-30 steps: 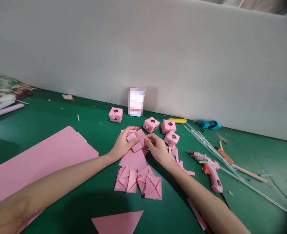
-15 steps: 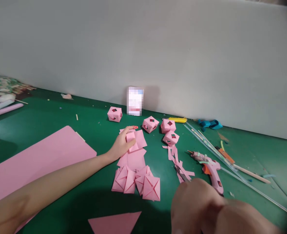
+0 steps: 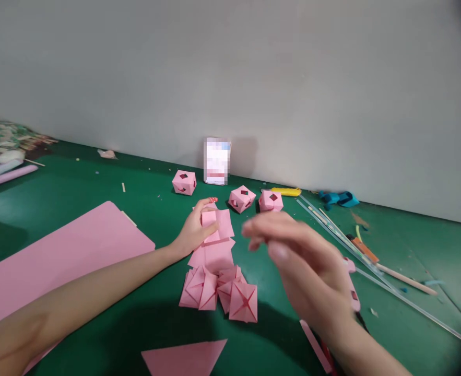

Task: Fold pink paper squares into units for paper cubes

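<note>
My left hand (image 3: 198,227) grips a small folded piece of pink paper (image 3: 210,225), its thumb across the front, over a pile of loose pink squares (image 3: 213,255). Below lie folded pink paper squares (image 3: 243,303) with pinwheel-like creases. My right hand (image 3: 308,271) is raised over the table to the right, fingers loosely bent and apart from the thumb, with nothing visible between them. It hides the paper scraps and most of the pink glue gun (image 3: 353,295). Beyond the hands stand pink paper boxes with cut-out holes (image 3: 241,199).
A large pink sheet (image 3: 81,245) lies left, and a pink triangle (image 3: 185,357) in front. A lit phone (image 3: 216,162) leans on the wall (image 3: 230,78). Glue sticks (image 3: 410,305), a yellow tool (image 3: 286,192) and blue scraps (image 3: 338,199) lie right. A pink strip (image 3: 315,345) is near my right wrist.
My right hand has risen and moved forward from the lower right, its fingers now showing, and covers one box and the scraps. My left hand stays almost still on the paper.
</note>
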`<move>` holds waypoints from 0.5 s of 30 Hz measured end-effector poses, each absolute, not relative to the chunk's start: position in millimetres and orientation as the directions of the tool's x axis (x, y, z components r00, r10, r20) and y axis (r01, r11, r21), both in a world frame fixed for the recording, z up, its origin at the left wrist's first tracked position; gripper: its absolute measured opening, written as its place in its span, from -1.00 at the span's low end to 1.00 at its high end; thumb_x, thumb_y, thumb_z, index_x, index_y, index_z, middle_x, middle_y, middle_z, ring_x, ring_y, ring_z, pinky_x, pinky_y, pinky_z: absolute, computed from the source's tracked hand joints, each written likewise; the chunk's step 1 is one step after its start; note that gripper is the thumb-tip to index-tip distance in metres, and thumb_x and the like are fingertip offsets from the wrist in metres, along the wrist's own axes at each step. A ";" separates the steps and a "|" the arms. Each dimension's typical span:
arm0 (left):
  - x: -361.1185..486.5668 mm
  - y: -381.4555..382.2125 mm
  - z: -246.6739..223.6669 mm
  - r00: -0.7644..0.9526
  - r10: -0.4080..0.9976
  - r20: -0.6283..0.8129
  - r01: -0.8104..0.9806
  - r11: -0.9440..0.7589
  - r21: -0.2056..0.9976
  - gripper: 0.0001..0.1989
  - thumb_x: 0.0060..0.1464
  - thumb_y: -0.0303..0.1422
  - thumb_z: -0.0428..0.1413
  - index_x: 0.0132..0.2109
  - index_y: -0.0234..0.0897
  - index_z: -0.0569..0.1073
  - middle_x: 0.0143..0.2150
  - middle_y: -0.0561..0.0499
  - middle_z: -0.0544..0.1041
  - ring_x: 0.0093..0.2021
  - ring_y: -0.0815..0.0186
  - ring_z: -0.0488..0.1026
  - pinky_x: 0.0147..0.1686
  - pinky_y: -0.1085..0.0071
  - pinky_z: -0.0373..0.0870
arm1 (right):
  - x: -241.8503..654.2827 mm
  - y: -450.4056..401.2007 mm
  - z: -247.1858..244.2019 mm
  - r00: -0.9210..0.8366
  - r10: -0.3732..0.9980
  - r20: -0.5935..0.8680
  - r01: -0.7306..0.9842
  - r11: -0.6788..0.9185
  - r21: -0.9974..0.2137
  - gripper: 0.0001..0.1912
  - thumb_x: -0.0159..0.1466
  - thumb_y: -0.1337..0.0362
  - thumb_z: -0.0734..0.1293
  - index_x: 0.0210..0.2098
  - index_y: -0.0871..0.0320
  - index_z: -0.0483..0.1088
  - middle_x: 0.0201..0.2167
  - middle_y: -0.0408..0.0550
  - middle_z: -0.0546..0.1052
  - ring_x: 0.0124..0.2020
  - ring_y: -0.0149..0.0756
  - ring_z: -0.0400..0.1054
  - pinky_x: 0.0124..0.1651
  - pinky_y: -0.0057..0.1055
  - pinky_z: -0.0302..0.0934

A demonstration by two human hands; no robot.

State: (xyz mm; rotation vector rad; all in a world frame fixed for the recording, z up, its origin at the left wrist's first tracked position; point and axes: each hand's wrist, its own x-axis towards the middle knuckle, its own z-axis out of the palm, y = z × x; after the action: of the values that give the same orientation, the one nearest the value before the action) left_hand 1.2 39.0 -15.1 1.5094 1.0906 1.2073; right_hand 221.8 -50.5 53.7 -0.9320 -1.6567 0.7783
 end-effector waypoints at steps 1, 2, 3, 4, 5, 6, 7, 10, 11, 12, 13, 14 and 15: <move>1.2 39.2 -15.6 0.143 0.969 0.202 0.098 -0.216 0.971 -0.42 -0.02 -0.41 0.24 0.17 -0.22 0.31 0.19 -0.18 0.44 0.17 0.06 0.44 0.20 0.06 0.33 | 212.0 -42.5 63.0 -0.111 0.914 0.389 0.173 0.403 -0.899 -0.71 0.42 0.18 0.22 0.06 -0.12 0.48 0.01 -0.03 0.57 0.04 -0.07 0.47 -0.02 -0.04 0.45; 1.1 39.5 -16.2 0.153 0.968 0.197 0.086 -0.212 0.974 -0.40 -0.03 -0.41 0.25 0.18 -0.23 0.29 0.17 -0.18 0.46 0.15 0.07 0.46 0.19 0.07 0.34 | 202.8 -32.3 66.2 -0.068 0.935 0.348 0.142 0.354 -0.924 -0.72 0.42 0.19 0.21 0.01 -0.07 0.50 -0.01 -0.03 0.58 0.00 -0.12 0.48 -0.04 -0.10 0.45; 0.8 39.8 -16.8 0.170 0.967 0.191 0.070 -0.205 0.976 -0.37 -0.03 -0.41 0.25 0.20 -0.23 0.28 0.14 -0.18 0.47 0.13 0.07 0.47 0.18 0.08 0.36 | 195.0 -20.4 63.7 -0.034 0.954 0.299 0.121 0.301 -0.946 -0.74 0.40 0.19 0.21 -0.04 -0.01 0.50 -0.03 -0.02 0.58 -0.04 -0.15 0.49 -0.07 -0.15 0.46; 0.5 40.0 -17.2 0.189 0.964 0.187 0.052 -0.200 0.978 -0.36 -0.03 -0.41 0.24 0.21 -0.24 0.26 0.11 -0.17 0.49 0.12 0.08 0.49 0.16 0.09 0.37 | 189.0 -8.3 56.8 -0.006 0.970 0.243 0.128 0.242 -0.962 -0.76 0.37 0.17 0.23 -0.06 0.03 0.48 -0.02 0.01 0.57 -0.05 -0.16 0.49 -0.08 -0.19 0.45; 0.2 40.1 -17.4 0.204 0.961 0.188 0.038 -0.199 0.979 -0.35 -0.02 -0.41 0.23 0.23 -0.25 0.24 0.08 -0.17 0.51 0.10 0.08 0.50 0.16 0.09 0.38 | 184.7 2.8 47.1 0.020 0.980 0.197 0.159 0.191 -0.969 -0.75 0.34 0.16 0.26 -0.06 0.07 0.46 -0.01 0.03 0.56 -0.05 -0.17 0.49 -0.10 -0.22 0.45; -0.1 39.9 -17.2 0.215 0.957 0.194 0.034 -0.205 0.978 -0.34 -0.02 -0.43 0.21 0.24 -0.26 0.24 0.08 -0.17 0.52 0.11 0.08 0.50 0.17 0.09 0.37 | 182.1 11.9 36.7 0.027 0.988 0.152 0.193 0.144 -0.971 -0.72 0.32 0.13 0.27 -0.04 0.09 0.44 0.00 0.05 0.55 -0.05 -0.17 0.48 -0.12 -0.25 0.44; -0.4 39.6 -16.7 0.216 0.955 0.205 0.040 -0.218 0.975 -0.35 -0.02 -0.44 0.20 0.24 -0.27 0.24 0.10 -0.18 0.51 0.14 0.08 0.48 0.19 0.09 0.35 | 180.6 18.4 26.9 0.028 0.993 0.113 0.220 0.104 -0.970 -0.69 0.30 0.11 0.29 -0.03 0.10 0.42 -0.01 0.07 0.55 -0.08 -0.18 0.48 -0.16 -0.26 0.44; -0.6 38.0 -14.3 0.204 0.953 0.225 0.058 -0.241 0.969 -0.34 -0.02 -0.49 0.18 0.25 -0.25 0.27 0.30 -0.22 0.37 0.24 0.06 0.41 0.23 0.11 0.31 | 178.7 24.3 9.9 -0.020 0.999 0.047 0.287 0.050 -0.957 -0.63 0.22 0.12 0.35 -0.03 0.14 0.39 -0.26 -0.02 0.58 -0.31 -0.23 0.48 -0.29 -0.31 0.39; -0.6 37.5 -13.7 0.212 0.954 0.213 0.037 -0.226 0.974 -0.31 -0.02 -0.49 0.18 0.28 -0.24 0.25 0.33 -0.22 0.34 0.23 0.07 0.42 0.21 0.12 0.34 | 177.7 24.0 8.3 -0.028 0.999 0.034 0.300 0.041 -0.953 -0.68 0.20 0.14 0.37 -0.09 0.15 0.41 -0.36 -0.07 0.57 -0.39 -0.26 0.46 -0.32 -0.33 0.37; -0.5 37.2 -13.3 0.226 0.955 0.194 0.003 -0.199 0.980 -0.27 -0.01 -0.48 0.18 0.32 -0.22 0.21 0.32 -0.22 0.35 0.20 0.08 0.44 0.18 0.14 0.37 | 176.4 23.6 7.7 -0.018 0.999 0.027 0.304 0.031 -0.952 -0.73 0.19 0.15 0.37 -0.17 0.15 0.43 -0.44 -0.10 0.55 -0.44 -0.28 0.43 -0.34 -0.34 0.34; -0.4 37.1 -13.3 0.239 0.955 0.173 -0.037 -0.169 0.985 -0.23 -0.01 -0.47 0.19 0.35 -0.21 0.17 0.28 -0.22 0.41 0.15 0.09 0.48 0.14 0.16 0.41 | 174.8 23.8 7.4 0.008 1.000 0.024 0.297 0.021 -0.955 -0.79 0.18 0.16 0.38 -0.25 0.15 0.44 -0.49 -0.12 0.53 -0.48 -0.29 0.40 -0.37 -0.35 0.32; -0.2 37.2 -13.4 0.249 0.956 0.152 -0.072 -0.138 0.988 -0.20 0.00 -0.46 0.20 0.38 -0.21 0.13 0.21 -0.21 0.47 0.10 0.12 0.52 0.10 0.18 0.43 | 173.0 24.5 7.0 0.046 0.999 0.023 0.278 0.009 -0.960 -0.81 0.17 0.16 0.38 -0.31 0.15 0.44 -0.50 -0.12 0.52 -0.50 -0.30 0.38 -0.39 -0.35 0.30; 0.0 37.5 -13.7 0.245 0.960 0.132 -0.098 -0.111 0.989 -0.18 0.00 -0.44 0.22 0.38 -0.21 0.11 0.13 -0.19 0.53 0.05 0.14 0.55 0.08 0.19 0.45 | 171.1 25.8 6.0 0.084 0.996 0.023 0.249 0.001 -0.968 -0.81 0.16 0.15 0.39 -0.34 0.15 0.44 -0.51 -0.11 0.51 -0.50 -0.30 0.37 -0.40 -0.36 0.29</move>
State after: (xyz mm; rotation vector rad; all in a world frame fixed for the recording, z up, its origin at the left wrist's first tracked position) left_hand 0.0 37.5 -13.7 1.3452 0.8994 1.1442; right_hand 171.1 25.8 6.0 -1.4221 -1.3297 1.0059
